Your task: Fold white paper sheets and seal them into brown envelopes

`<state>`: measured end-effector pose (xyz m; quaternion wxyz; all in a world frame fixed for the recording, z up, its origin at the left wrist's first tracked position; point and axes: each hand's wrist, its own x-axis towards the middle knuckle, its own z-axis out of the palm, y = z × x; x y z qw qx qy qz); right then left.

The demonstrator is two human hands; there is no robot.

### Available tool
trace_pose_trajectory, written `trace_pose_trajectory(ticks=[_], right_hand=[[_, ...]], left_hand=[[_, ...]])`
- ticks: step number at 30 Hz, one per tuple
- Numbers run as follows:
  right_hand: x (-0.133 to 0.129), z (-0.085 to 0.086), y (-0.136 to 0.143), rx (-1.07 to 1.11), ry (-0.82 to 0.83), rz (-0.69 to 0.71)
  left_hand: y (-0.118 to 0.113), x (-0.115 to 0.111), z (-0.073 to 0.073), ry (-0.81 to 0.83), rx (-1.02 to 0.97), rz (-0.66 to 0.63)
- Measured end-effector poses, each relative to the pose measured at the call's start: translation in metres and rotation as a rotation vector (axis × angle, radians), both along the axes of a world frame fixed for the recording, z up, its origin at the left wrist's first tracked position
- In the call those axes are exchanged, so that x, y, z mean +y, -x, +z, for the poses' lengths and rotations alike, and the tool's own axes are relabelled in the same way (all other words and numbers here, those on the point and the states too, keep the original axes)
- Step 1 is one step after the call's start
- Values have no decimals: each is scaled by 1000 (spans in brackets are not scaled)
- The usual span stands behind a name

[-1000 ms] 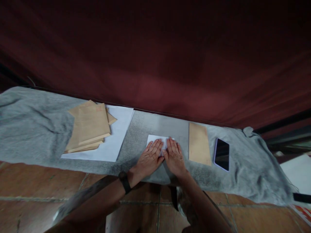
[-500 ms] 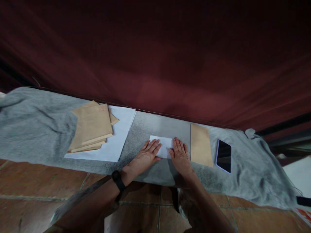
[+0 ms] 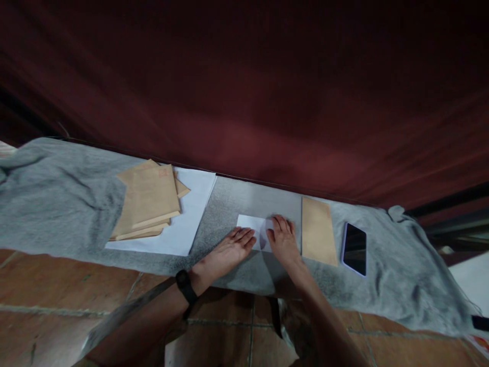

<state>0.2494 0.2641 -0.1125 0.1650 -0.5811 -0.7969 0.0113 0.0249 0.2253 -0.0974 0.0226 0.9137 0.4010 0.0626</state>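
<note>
A small folded sheet of white paper [image 3: 249, 221] lies on the grey cloth between my two hands. My left hand [image 3: 235, 245] rests flat with its fingers stretched over the paper's lower left part; it grips nothing. At the paper's right end, the fingers of my right hand [image 3: 283, 239] are bent, with the thumb toward the middle, and seem to pinch that end. A curved shadow beside the thumb suggests the paper is slightly raised there. Those fingertips are a little blurred. Just right of this hand lies a single brown envelope [image 3: 319, 232].
On the left, several brown envelopes [image 3: 151, 196] are stacked on large white paper sheets [image 3: 194, 204]. A phone [image 3: 354, 248] lies right of the single envelope. The grey cloth [image 3: 397, 270] covers the narrow surface, backed by a dark red curtain [image 3: 244, 127]. Tiled floor [image 3: 69, 290] shows in front.
My right hand's fingers have gone from lying flat to bent at the paper's right end, where a curved shadow now shows. My left hand has slid slightly down the paper.
</note>
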Motion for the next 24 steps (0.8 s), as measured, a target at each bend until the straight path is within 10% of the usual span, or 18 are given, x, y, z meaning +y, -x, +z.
trace_pose_trajectory(ticks=[7, 24], right_hand=[[4, 8, 6, 38, 16, -16], [-26, -17, 31, -31, -25, 80]], left_hand=[[0, 1, 10, 24, -82, 3], [-21, 5, -26, -110, -130, 371]])
